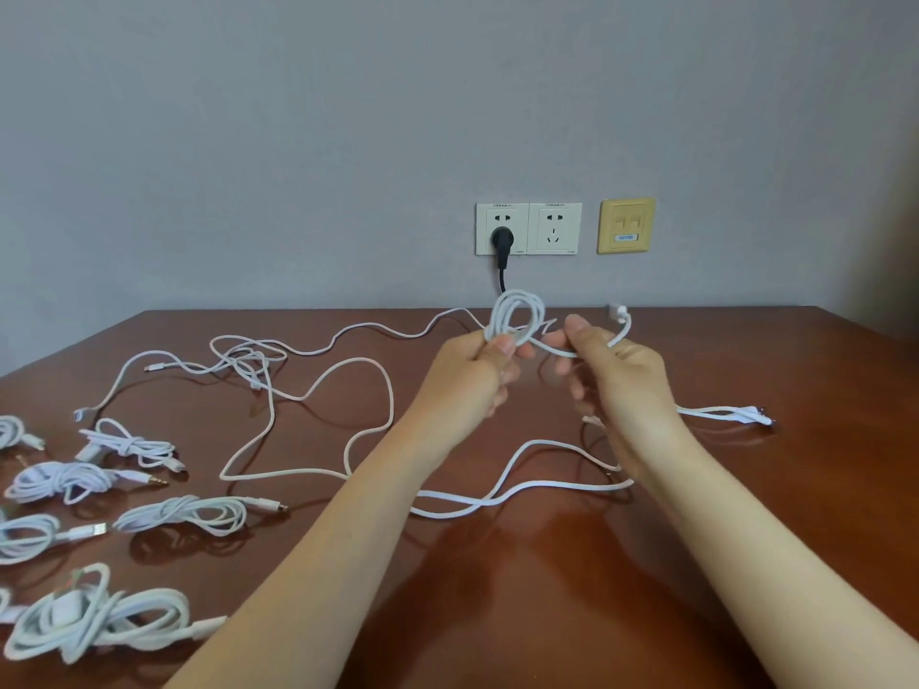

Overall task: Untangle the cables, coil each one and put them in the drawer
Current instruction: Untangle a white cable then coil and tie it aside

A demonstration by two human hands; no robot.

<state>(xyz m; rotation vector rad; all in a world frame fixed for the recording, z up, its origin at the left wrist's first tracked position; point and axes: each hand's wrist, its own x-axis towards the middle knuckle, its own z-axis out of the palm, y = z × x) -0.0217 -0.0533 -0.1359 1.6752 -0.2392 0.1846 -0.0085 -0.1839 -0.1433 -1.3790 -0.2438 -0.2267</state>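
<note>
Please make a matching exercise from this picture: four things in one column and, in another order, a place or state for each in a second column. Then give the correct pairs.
Things:
1. small cable coil
2. black plug
3. bundled cables
4. loose cable

Places or states:
A. lying uncoiled on the table's middle
B. held up between the left hand and right hand
C. grouped on the table's left side
D. in the wall socket

Pairs: 1-B, 2-D, 3-C, 4-A

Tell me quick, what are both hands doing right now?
Left hand: closed, pinching the small coil of white cable.
Right hand: closed on the same cable's loose end, near its plug.
</note>
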